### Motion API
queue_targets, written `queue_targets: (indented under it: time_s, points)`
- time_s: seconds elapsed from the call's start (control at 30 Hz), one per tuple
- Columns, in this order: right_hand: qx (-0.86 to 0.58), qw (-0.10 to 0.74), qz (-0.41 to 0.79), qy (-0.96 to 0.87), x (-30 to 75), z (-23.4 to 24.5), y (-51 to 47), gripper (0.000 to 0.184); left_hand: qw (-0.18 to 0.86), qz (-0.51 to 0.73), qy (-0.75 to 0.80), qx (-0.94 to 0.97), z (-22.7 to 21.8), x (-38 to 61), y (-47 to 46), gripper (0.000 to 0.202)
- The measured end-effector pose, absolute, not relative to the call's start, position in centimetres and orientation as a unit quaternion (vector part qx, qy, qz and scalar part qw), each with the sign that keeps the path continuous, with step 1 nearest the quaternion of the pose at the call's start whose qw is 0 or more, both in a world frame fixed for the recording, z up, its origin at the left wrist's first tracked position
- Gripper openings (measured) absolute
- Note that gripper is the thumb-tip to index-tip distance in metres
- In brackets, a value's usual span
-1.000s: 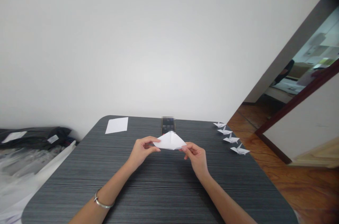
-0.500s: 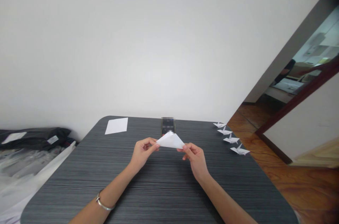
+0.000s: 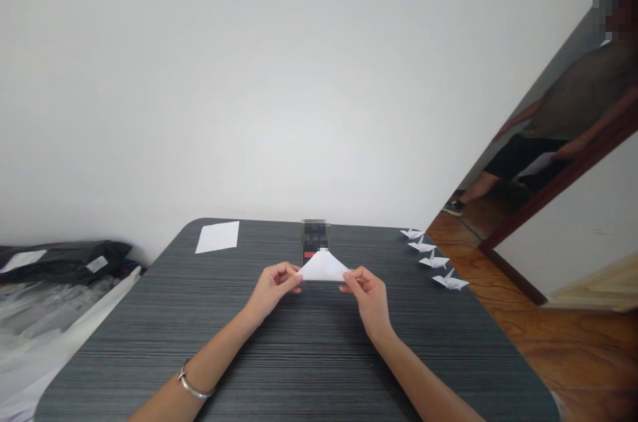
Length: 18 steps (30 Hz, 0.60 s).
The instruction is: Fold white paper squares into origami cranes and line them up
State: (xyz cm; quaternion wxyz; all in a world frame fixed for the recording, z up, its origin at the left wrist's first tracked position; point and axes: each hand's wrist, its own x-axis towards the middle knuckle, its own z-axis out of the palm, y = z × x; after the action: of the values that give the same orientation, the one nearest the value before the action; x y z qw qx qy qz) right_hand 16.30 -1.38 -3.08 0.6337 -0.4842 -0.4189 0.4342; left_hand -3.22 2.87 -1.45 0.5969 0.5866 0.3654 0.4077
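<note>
A white sheet of paper folded into a triangle (image 3: 325, 266) is held up between my two hands, its point away from me and its long edge toward me. My left hand (image 3: 273, 287) pinches the left corner between thumb and fingers. At the right corner, my right hand (image 3: 367, 296) grips the same paper in a pinch. Just behind the paper's tip stands a phone (image 3: 316, 236), its lower part covered by the paper.
The dark wood-grain table (image 3: 309, 355) carries a flat white sheet (image 3: 218, 237) at far left and several paper cranes (image 3: 433, 261) along its right edge. Black plastic bags (image 3: 64, 259) lie left of the table. A person (image 3: 573, 103) is in the doorway at right.
The folded triangle has turned slightly, so its long edge now runs level between my hands, which keep their hold. A person has come into view in the doorway.
</note>
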Motion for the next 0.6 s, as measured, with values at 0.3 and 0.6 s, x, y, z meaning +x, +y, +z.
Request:
queue_targets:
  time_s: [0.3, 0.6]
  points:
    - [-0.465, 0.534, 0.426, -0.563, 16.43, -3.44, -1.75, 0.021, 0.558, 0.350, 0.317, 0.683, -1.17, -3.67, 3.01, 0.020]
    - [-0.469, 0.505, 0.425, -0.588, 15.99, -3.62, -1.91, 0.022, 0.574, 0.395, 0.302, 0.650, -1.49, -3.65, 3.10, 0.031]
